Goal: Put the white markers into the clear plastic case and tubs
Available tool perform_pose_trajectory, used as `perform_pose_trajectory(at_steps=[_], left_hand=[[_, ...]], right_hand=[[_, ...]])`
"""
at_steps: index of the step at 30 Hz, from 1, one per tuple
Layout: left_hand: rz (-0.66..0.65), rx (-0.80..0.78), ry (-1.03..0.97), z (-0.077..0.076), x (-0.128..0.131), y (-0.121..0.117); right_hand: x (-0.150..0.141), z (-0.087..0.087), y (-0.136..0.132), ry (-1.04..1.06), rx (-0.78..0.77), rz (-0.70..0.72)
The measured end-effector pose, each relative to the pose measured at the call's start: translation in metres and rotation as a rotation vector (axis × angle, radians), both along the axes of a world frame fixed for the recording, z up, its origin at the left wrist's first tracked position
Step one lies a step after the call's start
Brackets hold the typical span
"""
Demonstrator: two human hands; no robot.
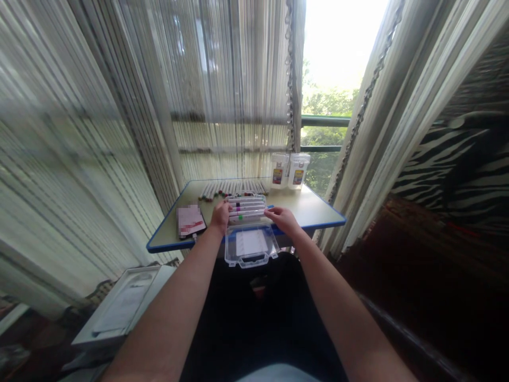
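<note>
An open clear plastic marker case sits at the front edge of the table, its lid folded down toward me. White markers lie across its other half, with purple, dark and green bands showing. My left hand grips the left side of the case, thumb at the marker ends. At the right side, my right hand has its fingers closed at the case's edge, by the other ends of the markers. Whether it also pinches a marker is too small to tell. A small blue item shows just above those fingers.
Behind the case lies a row of loose markers on the blue-edged table. Two clear containers stand at the back right. A phone-like device lies left. A white open box sits lower left. Curtains hang behind.
</note>
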State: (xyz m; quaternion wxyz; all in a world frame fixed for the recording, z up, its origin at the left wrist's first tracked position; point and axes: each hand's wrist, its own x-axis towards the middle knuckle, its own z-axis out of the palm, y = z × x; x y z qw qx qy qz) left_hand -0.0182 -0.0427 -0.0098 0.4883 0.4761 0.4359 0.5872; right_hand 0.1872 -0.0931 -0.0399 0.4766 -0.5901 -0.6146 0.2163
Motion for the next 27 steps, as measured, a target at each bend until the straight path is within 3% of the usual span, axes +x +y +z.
perform_pose_trajectory(at_steps=[9,13,17,27], left_hand=[[-0.01,-0.004,-0.005,0.001,-0.001,-0.001],[0.005,0.004,0.002,0.001,-0.002,-0.001],[0.012,0.005,0.011,0.002,-0.002,-0.002],[0.008,0.011,0.025,0.0,-0.003,0.002]], right_hand=[[-0.007,-0.002,-0.005,-0.006,0.081,-0.032],[-0.008,-0.008,-0.007,0.01,0.123,0.02],[-0.006,-0.008,-0.009,-0.046,0.117,0.072],[-0.013,-0.003,-0.009,-0.144,0.091,0.001]])
